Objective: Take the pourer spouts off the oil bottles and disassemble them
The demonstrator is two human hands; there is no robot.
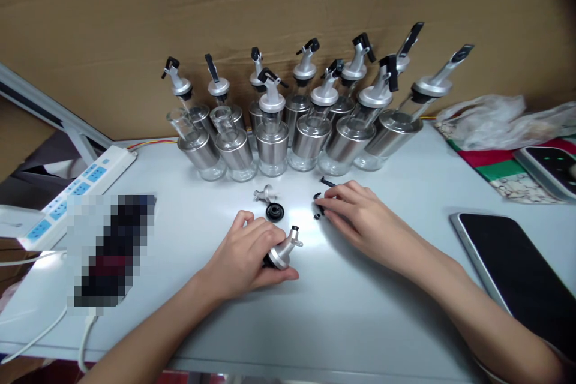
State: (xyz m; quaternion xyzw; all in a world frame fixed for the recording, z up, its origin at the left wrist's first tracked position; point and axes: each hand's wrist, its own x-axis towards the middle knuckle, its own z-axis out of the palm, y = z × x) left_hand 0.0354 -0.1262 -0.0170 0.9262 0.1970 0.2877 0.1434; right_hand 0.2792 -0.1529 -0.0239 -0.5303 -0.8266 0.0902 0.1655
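Observation:
My left hand (245, 255) is closed round a silver pourer spout (284, 249) with a black base, held just above the white table (315, 312). My right hand (360, 216) rests on the table with its fingertips pinched on small black plastic parts (318, 207). Between the hands lie a black rubber ring (275, 212) and a small silver spout piece (265, 194). Behind them stand several glass and steel oil bottles (272, 144), most fitted with silver spouts and black flip lids; two at the left (194, 144) have open necks.
A white power strip (76, 192) lies at the left beside a blurred dark object (110, 249). A dark tablet (517, 270) sits at the right, with a second device (551, 171) and crumpled plastic bags (495, 120) on a patterned cloth. Brown cardboard backs the table.

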